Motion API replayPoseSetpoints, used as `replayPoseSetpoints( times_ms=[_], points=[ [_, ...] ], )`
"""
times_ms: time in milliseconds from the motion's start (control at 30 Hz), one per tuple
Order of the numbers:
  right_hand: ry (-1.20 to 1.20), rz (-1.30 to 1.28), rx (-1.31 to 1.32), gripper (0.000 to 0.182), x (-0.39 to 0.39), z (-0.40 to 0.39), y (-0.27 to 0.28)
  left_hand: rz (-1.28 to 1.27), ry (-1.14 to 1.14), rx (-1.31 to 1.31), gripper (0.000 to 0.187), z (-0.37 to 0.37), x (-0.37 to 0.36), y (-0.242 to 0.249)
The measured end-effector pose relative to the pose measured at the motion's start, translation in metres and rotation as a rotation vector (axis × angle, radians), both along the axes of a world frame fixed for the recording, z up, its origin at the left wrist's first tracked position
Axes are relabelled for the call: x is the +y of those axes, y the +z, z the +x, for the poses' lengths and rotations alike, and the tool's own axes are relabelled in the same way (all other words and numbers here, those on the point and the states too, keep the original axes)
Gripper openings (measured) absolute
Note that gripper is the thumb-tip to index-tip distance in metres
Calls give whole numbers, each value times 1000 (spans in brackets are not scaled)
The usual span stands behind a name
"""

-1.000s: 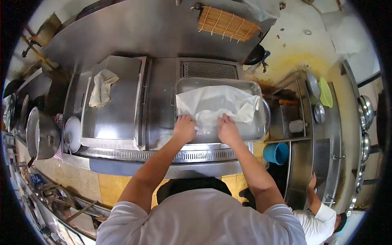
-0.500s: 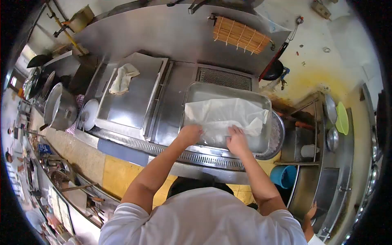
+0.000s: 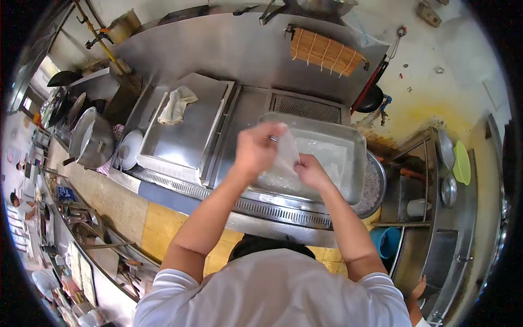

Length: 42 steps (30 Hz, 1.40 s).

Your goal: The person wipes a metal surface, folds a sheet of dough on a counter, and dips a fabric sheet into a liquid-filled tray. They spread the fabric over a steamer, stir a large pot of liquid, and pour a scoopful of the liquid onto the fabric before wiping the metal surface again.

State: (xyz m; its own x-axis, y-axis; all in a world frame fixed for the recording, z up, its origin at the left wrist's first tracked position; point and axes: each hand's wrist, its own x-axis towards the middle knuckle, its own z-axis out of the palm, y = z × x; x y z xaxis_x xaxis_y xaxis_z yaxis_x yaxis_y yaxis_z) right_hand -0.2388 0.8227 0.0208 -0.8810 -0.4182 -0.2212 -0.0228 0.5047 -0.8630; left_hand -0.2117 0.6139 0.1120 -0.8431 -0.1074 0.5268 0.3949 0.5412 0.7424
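Note:
A thin, translucent white sheet (image 3: 286, 148) hangs gathered between my two hands, above the left part of a shallow rectangular metal tray (image 3: 360, 173). My left hand (image 3: 255, 151) is raised higher, fingers closed on the sheet's upper end. Lower and to the right, my right hand (image 3: 312, 172) pinches the sheet's other side, over the tray. Wet shine and pale reflections show on the tray's bottom. Under its right end sits a round metal basin (image 3: 375, 182) with whitish contents.
Left of the tray, a crumpled cloth (image 3: 177, 105) lies on a flat steel cover (image 3: 180, 143). Farther left are a lid (image 3: 131, 149) and a big pot (image 3: 91, 137). A blue bucket (image 3: 384, 242) stands at right, and another person's hand (image 3: 418, 287) shows at the lower right.
The sheet lay spread across the tray; now it is lifted and gathered between my hands. My left hand has risen up and away, and my right hand has moved slightly up.

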Motion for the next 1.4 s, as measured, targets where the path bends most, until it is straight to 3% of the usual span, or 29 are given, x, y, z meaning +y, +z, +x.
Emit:
replayPoseSetpoints(
  times_ms=[67,167,267,367,433,500,533,600,700,767,833,900,933,967,1000,1033,1133,1200,1300,1367,1400],
  points=[
    [-69,62,160,32,37,-6,-60,179,136,-68,32,4,-25,19],
    [22,367,81,30,69,-18,-42,176,208,-190,37,8,-39,-7],
    [-77,-121,346,31,25,-11,-6,-65,-22,-3,37,10,-7,-37],
    [-45,-282,234,33,-30,3,30,-194,-119,23,36,15,19,-6],
    [-84,-129,74,35,-18,5,20,-140,-34,176,33,0,-14,22],
    [-138,116,25,31,22,-1,-17,129,202,196,31,-6,-56,51],
    [-179,278,62,28,56,-11,-50,274,402,-64,35,4,-61,88],
    [-151,446,166,28,105,-25,-89,165,331,83,32,-6,-83,51],
    [-121,231,565,28,60,-16,-22,-70,82,43,32,-4,-37,5],
    [-148,-296,454,28,-3,-11,30,-176,-50,71,33,0,5,3],
    [-105,-179,221,28,-24,-3,39,-172,-143,114,34,0,27,10],
    [-147,-26,75,26,-13,-6,13,-183,-10,280,32,-6,-6,44],
    [-190,51,74,28,13,-9,-10,-114,114,220,34,-8,-30,57],
    [-229,126,75,30,45,-14,-32,172,208,76,35,-5,-46,70],
    [-165,293,165,32,82,-23,-62,248,341,-54,37,-3,-58,91],
    [-100,458,250,36,104,-27,-80,136,324,16,36,-6,-65,73],
    [-64,218,456,35,77,-18,-34,-185,101,87,28,-9,-36,15],
    [-78,-139,551,31,17,-9,34,-204,-75,12,35,-3,14,-6],
    [-131,-339,157,28,-16,-7,30,-190,-176,-1,35,6,29,27],
    [-142,-23,121,25,11,-7,19,-149,23,163,31,-3,-9,50],
    [-142,137,102,24,32,-9,10,24,93,223,30,-7,-27,47]
  ],
)
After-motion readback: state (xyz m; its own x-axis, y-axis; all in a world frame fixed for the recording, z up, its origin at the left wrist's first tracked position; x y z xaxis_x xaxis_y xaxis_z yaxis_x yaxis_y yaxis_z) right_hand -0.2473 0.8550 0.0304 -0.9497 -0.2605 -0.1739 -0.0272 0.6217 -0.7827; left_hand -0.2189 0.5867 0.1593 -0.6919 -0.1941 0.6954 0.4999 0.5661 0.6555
